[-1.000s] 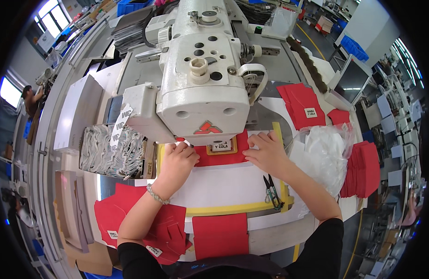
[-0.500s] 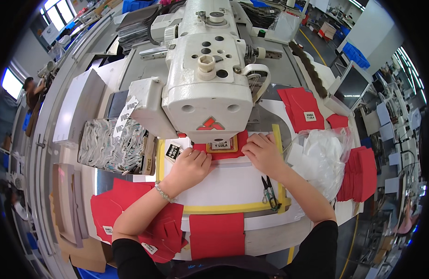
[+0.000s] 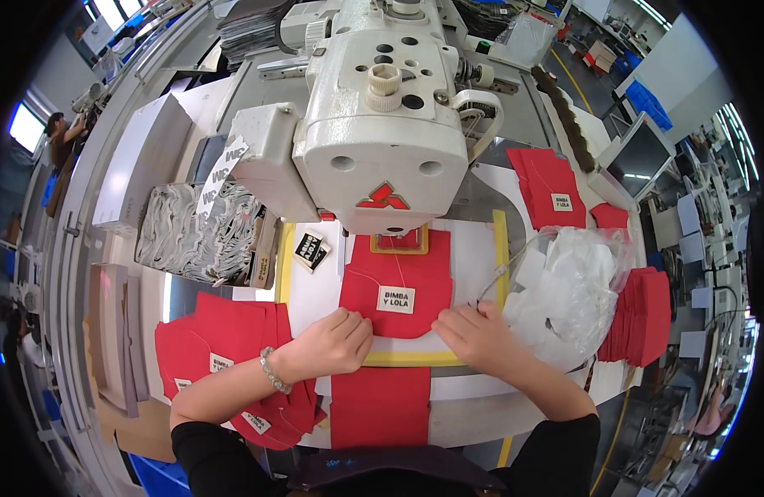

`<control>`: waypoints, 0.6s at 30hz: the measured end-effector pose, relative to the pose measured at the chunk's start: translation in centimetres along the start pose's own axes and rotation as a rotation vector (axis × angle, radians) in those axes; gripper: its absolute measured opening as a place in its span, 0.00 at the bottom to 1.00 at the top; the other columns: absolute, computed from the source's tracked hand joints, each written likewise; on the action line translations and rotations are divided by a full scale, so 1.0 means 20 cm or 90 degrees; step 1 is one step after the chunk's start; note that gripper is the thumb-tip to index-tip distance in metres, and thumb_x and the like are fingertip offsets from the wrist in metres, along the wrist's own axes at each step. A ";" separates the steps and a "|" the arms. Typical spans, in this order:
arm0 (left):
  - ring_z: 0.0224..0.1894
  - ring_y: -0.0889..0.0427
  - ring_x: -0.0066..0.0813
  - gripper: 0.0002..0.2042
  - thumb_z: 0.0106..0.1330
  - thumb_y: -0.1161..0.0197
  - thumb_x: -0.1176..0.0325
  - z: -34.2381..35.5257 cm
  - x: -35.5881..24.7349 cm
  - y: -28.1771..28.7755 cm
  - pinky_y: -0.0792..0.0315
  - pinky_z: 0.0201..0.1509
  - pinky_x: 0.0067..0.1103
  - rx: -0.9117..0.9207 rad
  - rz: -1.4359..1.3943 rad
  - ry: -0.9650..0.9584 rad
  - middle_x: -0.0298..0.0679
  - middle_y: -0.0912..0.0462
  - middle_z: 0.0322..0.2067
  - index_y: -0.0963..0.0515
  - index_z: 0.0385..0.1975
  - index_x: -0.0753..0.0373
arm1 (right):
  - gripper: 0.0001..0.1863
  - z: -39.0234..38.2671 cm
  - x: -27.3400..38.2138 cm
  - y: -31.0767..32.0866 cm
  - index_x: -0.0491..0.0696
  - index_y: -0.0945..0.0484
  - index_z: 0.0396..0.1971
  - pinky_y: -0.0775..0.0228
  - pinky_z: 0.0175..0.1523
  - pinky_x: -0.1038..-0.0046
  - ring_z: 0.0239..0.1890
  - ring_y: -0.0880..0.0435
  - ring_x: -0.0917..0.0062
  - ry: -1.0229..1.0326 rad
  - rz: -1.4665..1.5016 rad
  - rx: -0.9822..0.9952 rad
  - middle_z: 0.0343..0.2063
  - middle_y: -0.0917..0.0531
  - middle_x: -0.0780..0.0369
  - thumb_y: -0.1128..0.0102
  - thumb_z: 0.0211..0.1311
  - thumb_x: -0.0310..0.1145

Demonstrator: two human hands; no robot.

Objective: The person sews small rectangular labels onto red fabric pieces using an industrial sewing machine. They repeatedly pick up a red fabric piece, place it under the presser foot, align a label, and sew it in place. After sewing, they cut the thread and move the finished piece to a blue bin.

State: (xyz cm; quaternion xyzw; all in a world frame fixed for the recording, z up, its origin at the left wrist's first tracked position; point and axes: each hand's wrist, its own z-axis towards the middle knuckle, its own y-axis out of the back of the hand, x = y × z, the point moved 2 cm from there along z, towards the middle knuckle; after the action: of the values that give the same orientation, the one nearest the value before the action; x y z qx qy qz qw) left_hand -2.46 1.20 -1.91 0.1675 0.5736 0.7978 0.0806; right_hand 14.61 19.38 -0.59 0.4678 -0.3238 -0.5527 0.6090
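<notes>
A red fabric piece (image 3: 367, 269) with a white printed label (image 3: 396, 299) lies in front of the white sewing machine (image 3: 378, 166), its far end under the yellow-edged clamp frame (image 3: 415, 245). My left hand (image 3: 336, 342) pinches the near left edge of the fabric, fingers curled. At the near right corner, my right hand (image 3: 474, 335) holds the fabric between thumb and fingers. Loose threads trail from the label across the fabric. The snips are mostly hidden beneath my right hand. A small black-and-white label stack (image 3: 311, 251) rests on the plate to the left.
Red pieces (image 3: 241, 331) are piled at left, and another red panel (image 3: 380, 406) lies at the near edge. A box of white labels (image 3: 201, 232) stands left of the machine. On the right are a clear plastic bag (image 3: 560, 298) and stacked red pieces (image 3: 638, 319).
Both hands have drawn the red fabric toward me, out from under the machine head, so its label now shows in full. The view has shifted slightly.
</notes>
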 end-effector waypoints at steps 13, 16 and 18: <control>0.40 0.21 0.26 0.13 0.53 0.39 0.73 -0.09 -0.11 -0.01 0.29 0.40 0.20 0.046 -0.044 0.030 0.37 0.20 0.35 0.19 0.38 0.68 | 0.18 -0.18 0.07 0.04 0.49 0.25 0.33 0.45 0.39 0.71 0.32 0.26 0.74 -0.345 0.049 -0.017 0.31 0.25 0.64 0.30 0.49 0.45; 0.41 0.21 0.26 0.14 0.53 0.39 0.73 -0.09 -0.11 -0.01 0.29 0.41 0.21 0.050 -0.051 0.032 0.37 0.19 0.37 0.19 0.40 0.68 | 0.18 -0.21 0.06 0.06 0.47 0.26 0.36 0.41 0.39 0.69 0.32 0.25 0.69 -0.415 0.052 0.032 0.31 0.25 0.61 0.30 0.51 0.41; 0.42 0.21 0.26 0.15 0.54 0.39 0.73 -0.09 -0.10 -0.01 0.29 0.42 0.21 0.054 -0.057 0.031 0.37 0.19 0.38 0.19 0.41 0.68 | 0.18 -0.27 0.07 -0.01 0.47 0.26 0.38 0.38 0.38 0.67 0.31 0.24 0.67 -0.445 0.053 0.037 0.31 0.24 0.60 0.30 0.51 0.39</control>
State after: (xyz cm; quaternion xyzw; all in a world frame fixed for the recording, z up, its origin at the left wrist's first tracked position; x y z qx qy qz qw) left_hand -1.23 -0.96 -2.89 0.1258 0.6156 0.7721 0.0951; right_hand 19.71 19.12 -2.83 0.2535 -0.5470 -0.6448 0.4698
